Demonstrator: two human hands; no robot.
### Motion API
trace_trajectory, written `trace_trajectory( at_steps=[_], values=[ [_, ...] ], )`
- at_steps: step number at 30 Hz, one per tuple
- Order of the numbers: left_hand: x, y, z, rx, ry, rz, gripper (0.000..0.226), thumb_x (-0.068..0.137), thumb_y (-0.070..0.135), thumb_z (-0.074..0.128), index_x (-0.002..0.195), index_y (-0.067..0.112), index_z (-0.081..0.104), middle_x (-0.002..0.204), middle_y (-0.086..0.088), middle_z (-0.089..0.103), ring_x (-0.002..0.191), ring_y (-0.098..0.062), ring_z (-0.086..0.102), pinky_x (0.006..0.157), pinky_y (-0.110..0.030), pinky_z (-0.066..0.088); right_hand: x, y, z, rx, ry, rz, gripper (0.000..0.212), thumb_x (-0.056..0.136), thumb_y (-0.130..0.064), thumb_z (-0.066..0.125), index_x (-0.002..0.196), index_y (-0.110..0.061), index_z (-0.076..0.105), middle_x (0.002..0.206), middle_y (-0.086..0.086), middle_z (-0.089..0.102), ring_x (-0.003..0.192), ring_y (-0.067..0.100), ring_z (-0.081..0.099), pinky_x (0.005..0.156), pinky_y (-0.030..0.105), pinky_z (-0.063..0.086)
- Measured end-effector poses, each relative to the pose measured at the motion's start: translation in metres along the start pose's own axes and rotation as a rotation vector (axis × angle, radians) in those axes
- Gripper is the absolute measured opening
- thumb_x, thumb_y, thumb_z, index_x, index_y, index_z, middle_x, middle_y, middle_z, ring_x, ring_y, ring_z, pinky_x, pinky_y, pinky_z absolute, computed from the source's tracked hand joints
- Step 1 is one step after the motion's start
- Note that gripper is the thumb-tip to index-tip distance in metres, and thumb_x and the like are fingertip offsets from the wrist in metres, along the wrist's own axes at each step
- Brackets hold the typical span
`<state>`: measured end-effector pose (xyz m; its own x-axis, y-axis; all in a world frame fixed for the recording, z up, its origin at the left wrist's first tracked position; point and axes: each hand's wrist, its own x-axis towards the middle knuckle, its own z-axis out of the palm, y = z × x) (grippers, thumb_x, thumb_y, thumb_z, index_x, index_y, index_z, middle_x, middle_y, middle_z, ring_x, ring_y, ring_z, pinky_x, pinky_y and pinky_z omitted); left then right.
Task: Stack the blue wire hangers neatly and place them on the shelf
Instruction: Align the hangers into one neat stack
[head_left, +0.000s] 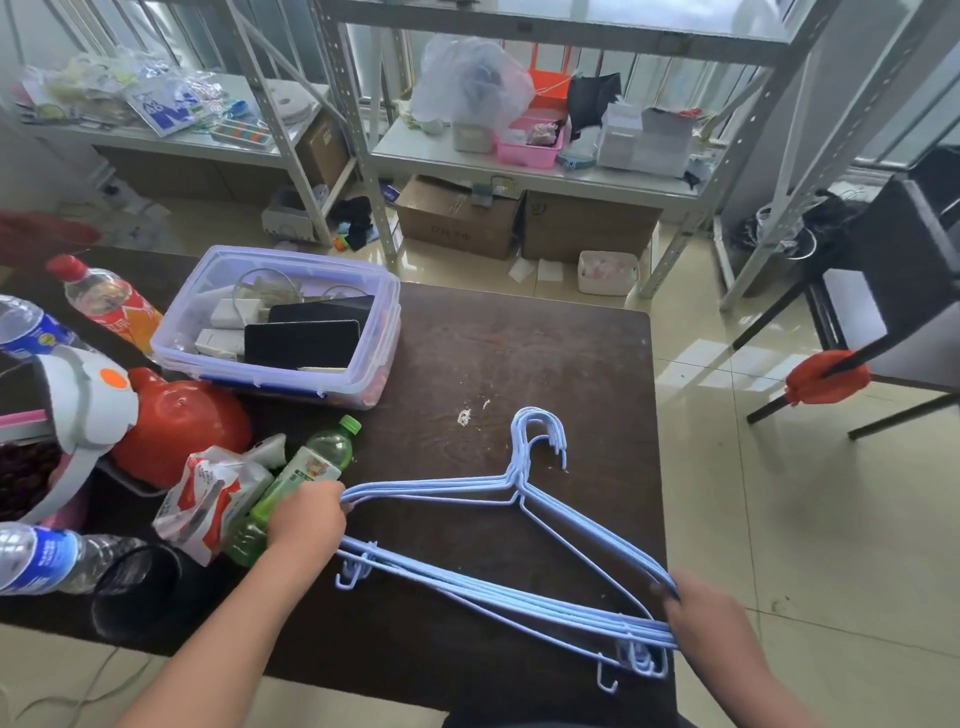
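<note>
Several light blue wire hangers (498, 545) lie bunched together on the dark wooden table (519, 353), hooks pointing away from me. My left hand (306, 512) grips the left shoulder ends of the bunch. My right hand (698, 610) grips the right shoulder ends near the table's front right corner. The hooks overlap closely, and the bottom bars fan apart slightly. A metal shelf unit (519, 161) stands beyond the table, its middle level crowded with boxes and bags.
To the left of the hangers are a green bottle (296, 483), a snack bag (208, 499), a red bowl (182, 421) and a clear plastic bin (280, 322) with devices. A black stand (883, 291) is at the right. Cardboard boxes (457, 215) sit under the shelf.
</note>
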<state>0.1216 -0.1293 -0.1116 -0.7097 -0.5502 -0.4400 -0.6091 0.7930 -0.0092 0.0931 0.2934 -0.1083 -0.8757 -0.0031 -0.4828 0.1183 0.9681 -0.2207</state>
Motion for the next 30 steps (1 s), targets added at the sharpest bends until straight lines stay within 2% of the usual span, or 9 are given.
trace_trajectory(
  at_steps=[2,5,8,10,13,16,23,27,30],
  values=[
    [0.005,0.0,-0.001,0.029,-0.017,-0.026,0.015,0.091,0.028,0.055,0.095,0.017,0.065,0.087,-0.005,0.063,0.078,-0.022,0.058,0.063,-0.03,0.046,0.0,0.001,0.004,-0.015,0.001,-0.001,0.021,0.094,-0.033,0.046,0.079,-0.019,0.052,0.069,0.001,0.059,0.064,0.022,0.057,0.051,0.029,0.037],
    [0.006,0.001,-0.001,0.12,-0.019,-0.019,0.017,0.091,0.031,0.056,0.093,0.019,0.068,0.084,-0.003,0.063,0.075,-0.021,0.057,0.061,-0.029,0.043,-0.004,0.002,0.009,-0.067,0.009,-0.001,0.023,0.094,-0.034,0.043,0.08,-0.019,0.053,0.068,-0.001,0.059,0.063,0.021,0.057,0.051,0.03,0.038],
    [0.003,0.001,0.0,0.185,-0.043,0.002,0.025,0.091,0.04,0.056,0.093,0.02,0.069,0.078,-0.001,0.059,0.071,-0.021,0.052,0.061,-0.029,0.042,-0.009,0.002,0.009,-0.099,0.007,0.007,0.021,0.093,-0.035,0.042,0.076,-0.023,0.047,0.067,-0.003,0.054,0.063,0.021,0.053,0.053,0.029,0.038],
    [0.002,0.003,0.003,0.196,-0.061,0.007,0.027,0.091,0.042,0.056,0.094,0.019,0.069,0.08,-0.001,0.062,0.074,-0.021,0.057,0.062,-0.028,0.044,-0.012,0.004,0.01,-0.113,-0.01,0.023,0.02,0.092,-0.035,0.041,0.076,-0.025,0.043,0.07,-0.003,0.051,0.065,0.022,0.05,0.056,0.029,0.039],
    [0.002,0.005,0.008,0.203,-0.054,0.029,0.025,0.091,0.041,0.056,0.097,0.019,0.067,0.09,-0.002,0.067,0.086,-0.022,0.064,0.064,-0.028,0.044,-0.017,0.006,0.015,-0.116,-0.025,0.043,0.019,0.091,-0.038,0.043,0.076,-0.026,0.041,0.074,-0.002,0.05,0.067,0.023,0.047,0.061,0.03,0.042],
    [0.001,0.005,0.013,0.209,-0.026,0.055,0.025,0.091,0.041,0.055,0.099,0.019,0.066,0.093,-0.003,0.068,0.09,-0.023,0.065,0.066,-0.028,0.044,-0.019,0.007,0.019,-0.12,-0.022,0.047,0.021,0.091,-0.04,0.042,0.076,-0.026,0.04,0.072,0.0,0.047,0.067,0.025,0.044,0.06,0.031,0.039],
    [0.0,0.009,0.016,0.206,-0.017,0.084,0.024,0.094,0.038,0.051,0.096,0.019,0.065,0.094,-0.003,0.068,0.091,-0.023,0.064,0.064,-0.028,0.042,-0.015,0.009,0.025,-0.104,-0.035,0.063,0.019,0.086,-0.036,0.044,0.073,-0.023,0.041,0.068,0.0,0.05,0.072,0.024,0.057,0.057,0.032,0.04],
    [-0.005,0.01,0.017,0.171,0.018,0.079,0.019,0.095,0.035,0.049,0.095,0.019,0.061,0.092,-0.002,0.067,0.089,-0.023,0.064,0.062,-0.029,0.043,-0.013,0.007,0.025,-0.101,-0.067,0.058,0.026,0.084,-0.037,0.044,0.065,-0.024,0.034,0.065,-0.001,0.044,0.069,0.024,0.051,0.055,0.031,0.037],
    [-0.008,0.011,0.018,0.135,0.056,0.063,0.016,0.092,0.029,0.054,0.103,0.019,0.048,0.088,-0.003,0.068,0.081,-0.023,0.066,0.058,-0.03,0.046,-0.011,0.004,0.022,-0.114,-0.073,0.046,0.026,0.084,-0.045,0.046,0.069,-0.024,0.039,0.072,-0.003,0.049,0.07,0.02,0.049,0.054,0.029,0.035]
  ],
)
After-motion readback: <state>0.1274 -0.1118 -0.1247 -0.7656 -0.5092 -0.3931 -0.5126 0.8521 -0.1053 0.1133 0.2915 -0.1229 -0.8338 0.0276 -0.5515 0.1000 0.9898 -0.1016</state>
